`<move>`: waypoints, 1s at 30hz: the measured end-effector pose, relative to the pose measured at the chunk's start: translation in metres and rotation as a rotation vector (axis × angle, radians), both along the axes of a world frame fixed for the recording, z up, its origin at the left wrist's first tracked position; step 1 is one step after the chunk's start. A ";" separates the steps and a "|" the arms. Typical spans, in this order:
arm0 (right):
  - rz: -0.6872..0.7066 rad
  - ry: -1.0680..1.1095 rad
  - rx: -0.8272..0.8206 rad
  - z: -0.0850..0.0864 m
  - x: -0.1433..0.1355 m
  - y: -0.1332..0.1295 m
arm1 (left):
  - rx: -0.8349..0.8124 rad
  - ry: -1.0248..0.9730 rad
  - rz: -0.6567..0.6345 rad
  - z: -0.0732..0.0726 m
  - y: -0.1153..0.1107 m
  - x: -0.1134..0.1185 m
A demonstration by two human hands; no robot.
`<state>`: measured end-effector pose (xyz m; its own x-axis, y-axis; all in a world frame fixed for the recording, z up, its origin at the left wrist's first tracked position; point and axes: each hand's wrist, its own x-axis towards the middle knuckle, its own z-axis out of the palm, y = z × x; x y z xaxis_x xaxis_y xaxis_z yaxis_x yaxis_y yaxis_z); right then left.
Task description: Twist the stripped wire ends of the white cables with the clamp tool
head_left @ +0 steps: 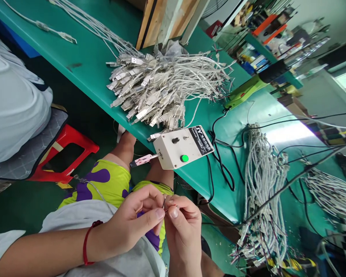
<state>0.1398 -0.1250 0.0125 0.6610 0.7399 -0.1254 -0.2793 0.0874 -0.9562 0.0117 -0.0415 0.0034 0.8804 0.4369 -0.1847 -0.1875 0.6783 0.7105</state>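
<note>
Fine wires [163, 202] sit pinched between your two hands, above your lap and just off the edge of the green surface [89, 79]. Your left grip [140, 215] is narrow, thumb and fingertips closed on the strands; your right grip [183, 223], meeting it almost tip to tip, is pinched on them too. A pale cable [99, 194] trails over your lap toward the left hand, its link to the wires hidden. Beyond your fingers stands a white control box [183, 148], beside a heap of USB cables [161, 88].
</note>
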 end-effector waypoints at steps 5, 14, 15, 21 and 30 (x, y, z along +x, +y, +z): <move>0.023 -0.016 0.018 0.002 -0.005 0.005 | 0.096 0.026 -0.020 0.006 0.005 -0.003; -0.055 -0.065 -0.053 -0.005 -0.011 0.010 | 0.249 0.178 0.059 0.006 0.013 -0.007; -0.070 -0.067 -0.055 -0.005 -0.013 0.011 | 0.258 0.182 0.071 0.005 0.013 -0.007; -0.158 -0.078 -0.055 -0.004 -0.017 0.016 | 0.335 0.204 0.142 -0.001 0.011 -0.008; 0.088 -0.069 0.020 -0.009 -0.008 0.021 | 0.138 0.209 0.210 -0.001 0.012 -0.020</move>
